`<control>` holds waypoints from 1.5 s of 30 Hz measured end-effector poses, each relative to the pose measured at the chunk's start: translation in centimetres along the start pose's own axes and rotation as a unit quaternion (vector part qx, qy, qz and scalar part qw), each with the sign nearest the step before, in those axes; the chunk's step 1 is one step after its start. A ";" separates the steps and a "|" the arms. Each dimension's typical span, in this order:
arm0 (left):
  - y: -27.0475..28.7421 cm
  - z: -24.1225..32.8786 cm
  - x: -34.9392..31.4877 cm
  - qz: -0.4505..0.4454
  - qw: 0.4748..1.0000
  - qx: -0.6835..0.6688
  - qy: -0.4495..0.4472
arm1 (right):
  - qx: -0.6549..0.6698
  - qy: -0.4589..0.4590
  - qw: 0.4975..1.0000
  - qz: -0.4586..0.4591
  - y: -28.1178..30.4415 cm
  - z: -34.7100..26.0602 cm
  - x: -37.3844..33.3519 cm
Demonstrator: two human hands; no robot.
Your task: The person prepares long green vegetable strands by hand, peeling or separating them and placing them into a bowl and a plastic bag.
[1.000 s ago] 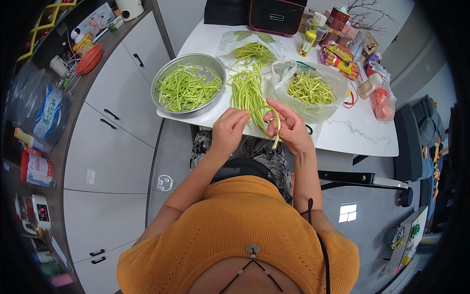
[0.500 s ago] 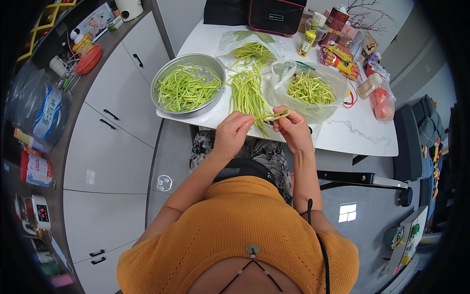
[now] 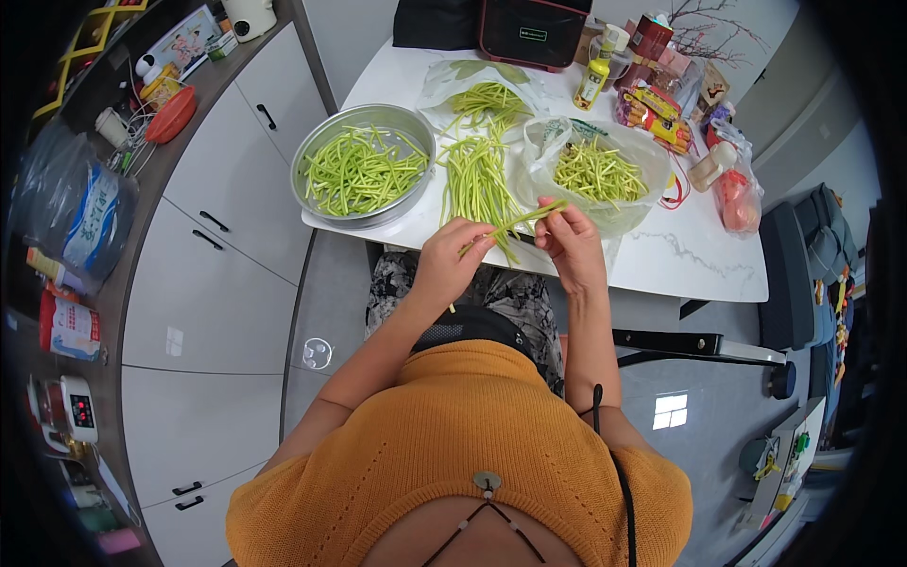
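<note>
Between my two hands, just over the near edge of the table, a few green garlic scapes (image 3: 520, 224) run slantwise. My left hand (image 3: 452, 257) is closed around their lower part, with ends poking out past the fingers. With thumb and fingers, my right hand (image 3: 573, 248) pinches the upper part. Behind the hands a bunch of long garlic scapes (image 3: 475, 180) lies on the white table. To its left, a round metal basin (image 3: 364, 223) holds many short cut pieces. A clear plastic bag (image 3: 539, 151) on the right contains yellowish-green pieces (image 3: 602, 173).
Farther back lies another plastic bag (image 3: 436, 93) with more scapes spilling out. A yellow bottle (image 3: 592, 83), snack packs (image 3: 657, 113) and a bag with red contents (image 3: 737, 200) stand to the right. A dark red box-like thing (image 3: 532, 36) sits behind. Grey cabinets (image 3: 213, 283) curve along the left.
The scape that was bent in a loop at my right fingers now shows as straighter lengths slanting up past them. Ends now stick out by my left hand. Both hands stay nearly in place.
</note>
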State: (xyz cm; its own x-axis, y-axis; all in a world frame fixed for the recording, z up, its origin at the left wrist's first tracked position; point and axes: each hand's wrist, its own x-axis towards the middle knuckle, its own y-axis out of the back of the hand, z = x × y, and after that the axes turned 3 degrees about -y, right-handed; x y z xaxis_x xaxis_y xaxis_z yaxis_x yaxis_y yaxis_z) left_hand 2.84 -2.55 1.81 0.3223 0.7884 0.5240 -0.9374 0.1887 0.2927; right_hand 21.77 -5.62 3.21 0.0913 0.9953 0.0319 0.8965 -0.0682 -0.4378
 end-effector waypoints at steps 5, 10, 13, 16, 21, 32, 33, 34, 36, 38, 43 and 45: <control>0.4 -0.2 0.2 0.026 1.000 -0.004 0.015 | -0.028 0.025 0.999 -0.026 -0.2 -0.8 -0.1; 0.6 -0.3 0.5 0.039 0.999 -0.014 0.024 | 0.076 -0.016 0.977 -0.201 0.7 -1.0 0.1; 0.6 -0.1 0.5 0.036 0.999 -0.001 0.018 | 0.013 -0.041 0.991 -0.124 0.7 -0.8 -0.2; 0.6 0.0 0.5 0.037 0.999 0.009 0.003 | -0.066 -0.013 0.988 -0.141 0.2 -0.7 -0.5; 0.6 0.2 0.5 0.025 1.000 0.004 -0.007 | -0.061 -0.003 0.980 -0.191 -0.8 -1.4 -0.7; 0.3 0.6 0.3 -0.006 1.000 0.000 -0.025 | -0.095 0.016 0.990 -0.099 -0.6 -0.4 -0.5; 0.2 0.6 0.3 -0.005 1.000 -0.003 -0.029 | -0.095 0.016 0.991 -0.088 -0.4 -0.1 -0.4; 0.1 0.6 0.3 -0.004 0.999 -0.007 -0.033 | -0.096 0.016 0.992 -0.076 -0.3 0.1 -0.3; 0.1 0.7 0.3 -0.007 0.999 -0.004 -0.034 | -0.098 0.018 0.993 -0.059 -0.4 0.0 -0.4; 0.1 0.8 0.3 -0.010 0.999 -0.004 -0.036 | -0.103 0.026 0.993 -0.046 -0.5 0.0 -0.4; 0.2 1.7 0.5 -0.030 0.999 -0.018 0.019 | -0.090 0.031 0.995 -0.010 -0.6 0.1 -0.3; 0.1 1.1 0.4 -0.017 0.998 -0.042 0.053 | -0.058 0.041 0.997 -0.008 -0.4 0.0 -0.3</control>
State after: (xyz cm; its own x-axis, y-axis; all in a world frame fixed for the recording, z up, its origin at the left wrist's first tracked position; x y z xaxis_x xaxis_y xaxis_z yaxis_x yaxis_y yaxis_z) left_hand 3.00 -2.83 2.96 0.3427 0.8376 0.4255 -0.9354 0.2619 0.2378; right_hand 21.35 -5.89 3.37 0.1082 0.9875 0.1142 0.9418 -0.0651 -0.3298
